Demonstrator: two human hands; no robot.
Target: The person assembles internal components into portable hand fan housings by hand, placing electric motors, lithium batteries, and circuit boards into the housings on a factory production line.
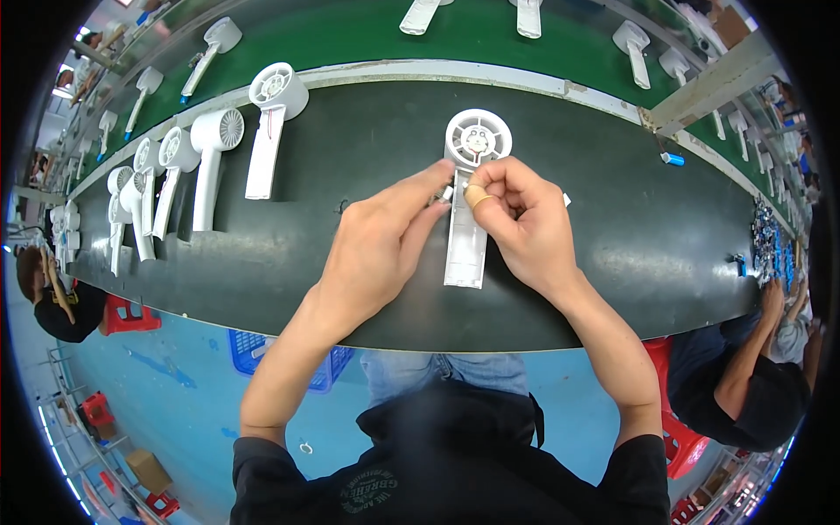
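A white handheld fan [465,254] lies on the dark table in front of me, its round head away from me and its handle shell open toward me. My left hand [372,241] is closed at the handle's left edge, with a small whitish piece [447,193] pinched between thumb and index finger. On the other side, my right hand [529,219] pinches over the top of the handle, just below the fan head. A yellow band [478,195] wraps one of its fingers. Whatever those right fingertips hold is hidden.
Several white fans [204,166] stand or lie at the left of the table [376,122]. Beyond the rim, a green belt [350,39] carries more. Blue cylindrical parts [766,245] lie heaped at far right, one [672,159] nearer. Co-workers [744,376] sit at both sides.
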